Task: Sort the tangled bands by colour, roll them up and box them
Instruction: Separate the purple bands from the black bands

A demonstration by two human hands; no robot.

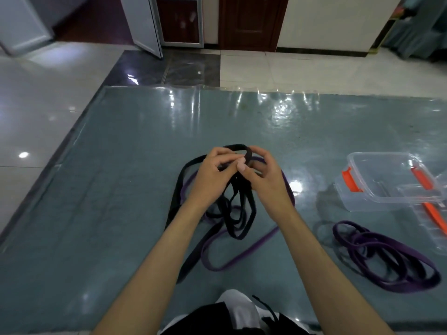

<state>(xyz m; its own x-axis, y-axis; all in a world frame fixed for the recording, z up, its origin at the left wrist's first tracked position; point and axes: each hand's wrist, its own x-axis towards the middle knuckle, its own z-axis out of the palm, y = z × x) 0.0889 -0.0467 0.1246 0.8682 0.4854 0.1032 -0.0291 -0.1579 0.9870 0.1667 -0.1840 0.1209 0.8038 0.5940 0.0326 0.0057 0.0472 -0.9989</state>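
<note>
Your left hand [212, 170] and your right hand [262, 174] meet at the centre of the frame, fingers curled in and pinched on the same black band [238, 209]. Both hands are closed on it: the left grips from the left side, the right from the right, with a thumb tip showing pale between them. A short black loop arches just above your fingertips, and the rest of that band hangs below your hands in several slack loops that reach the bench [121, 165].

Under and around those loops lies a purple band [242, 253], crossing the black strands and running out in a long loop toward the lower centre of the frame. A wider black strand sweeps from beside your left hand down past your left forearm toward the bottom of the frame; whether it is part of the band you hold, you cannot tell from here.

At the lower right, well apart from the tangle, a pile of purple bands [384, 257] lies loosely coiled on the bench. Just above it, at the right edge, stands a clear plastic box [377, 175] with orange latches, open at the top, and its clear lid [433, 223] lies beside it.

The bench is covered in a glossy blue-grey sheet. Pale floor tiles [36, 105] show to the upper left.
</note>
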